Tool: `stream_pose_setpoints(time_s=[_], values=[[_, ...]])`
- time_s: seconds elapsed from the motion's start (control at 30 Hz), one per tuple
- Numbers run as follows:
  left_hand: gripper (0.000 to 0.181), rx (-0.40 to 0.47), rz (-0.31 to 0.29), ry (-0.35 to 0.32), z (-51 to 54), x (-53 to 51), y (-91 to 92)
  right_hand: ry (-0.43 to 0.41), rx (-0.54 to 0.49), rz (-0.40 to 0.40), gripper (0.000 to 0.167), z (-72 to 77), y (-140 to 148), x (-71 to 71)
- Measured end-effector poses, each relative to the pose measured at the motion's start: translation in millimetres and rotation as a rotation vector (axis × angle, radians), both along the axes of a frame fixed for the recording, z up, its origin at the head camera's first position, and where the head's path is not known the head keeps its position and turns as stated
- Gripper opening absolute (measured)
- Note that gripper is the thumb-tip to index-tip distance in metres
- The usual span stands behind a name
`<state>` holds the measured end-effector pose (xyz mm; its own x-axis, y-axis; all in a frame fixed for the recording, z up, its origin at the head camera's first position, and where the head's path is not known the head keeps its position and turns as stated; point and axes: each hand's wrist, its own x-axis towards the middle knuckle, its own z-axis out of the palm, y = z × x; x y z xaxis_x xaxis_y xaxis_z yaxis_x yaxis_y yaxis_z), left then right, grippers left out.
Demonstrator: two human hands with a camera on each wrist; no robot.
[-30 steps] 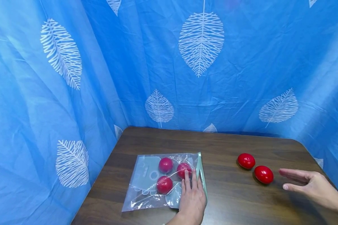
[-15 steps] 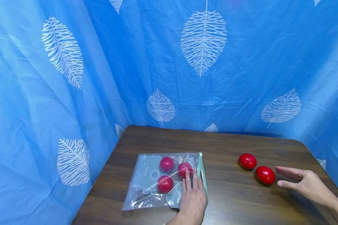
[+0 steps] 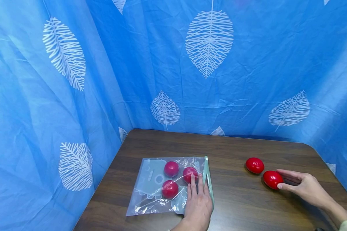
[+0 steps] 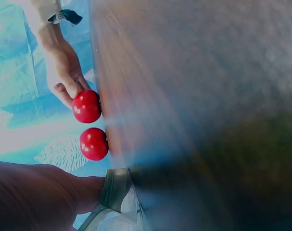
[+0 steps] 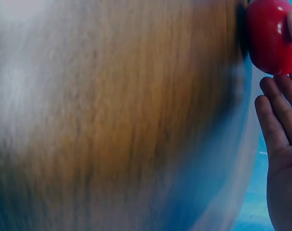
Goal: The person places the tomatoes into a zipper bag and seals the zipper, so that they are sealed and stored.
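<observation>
On the right of the table, my right hand (image 3: 309,189) has its thumb and fingertips against the near side of a shiny red, round, tomato-like fruit (image 3: 271,179). The right wrist view shows the thumb on this red fruit (image 5: 271,38) and fingers at its other side. A second red fruit (image 3: 255,165) lies just beyond. My left hand (image 3: 198,205) rests with fairly straight fingers on a clear zip bag (image 3: 133,205), near its green zipper edge (image 3: 206,166). Inside the bag lie three similar red fruits (image 3: 170,189). The zipper edge shows a gap.
The brown wooden table (image 3: 228,150) has rounded far corners. Blue curtains (image 3: 248,80) with white leaf prints hang behind it and on both sides. Pale printed shapes (image 3: 153,173) mark the bag.
My right hand has moved left to the nearer red fruit, and its thumb and fingers have come together on it. My left hand stays on the bag.
</observation>
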<state>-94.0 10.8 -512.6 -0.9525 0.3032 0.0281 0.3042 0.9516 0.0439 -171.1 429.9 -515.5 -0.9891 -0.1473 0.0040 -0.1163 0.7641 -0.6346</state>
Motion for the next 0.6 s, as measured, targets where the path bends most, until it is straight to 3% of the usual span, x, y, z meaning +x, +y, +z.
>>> stream_pose_setpoints(time_s=[0.37, 0.6], values=[[0.091, -0.006, 0.002, 0.021, -1.2, 0.4, -0.5, -0.079, -0.091, 0.005, 0.071, -3.2, -4.4, 0.9], [0.095, 0.0, 0.003, 0.013, -1.0, 0.5, -0.2, -0.089, -0.079, -0.008, 0.073, -2.1, -5.0, 1.7]])
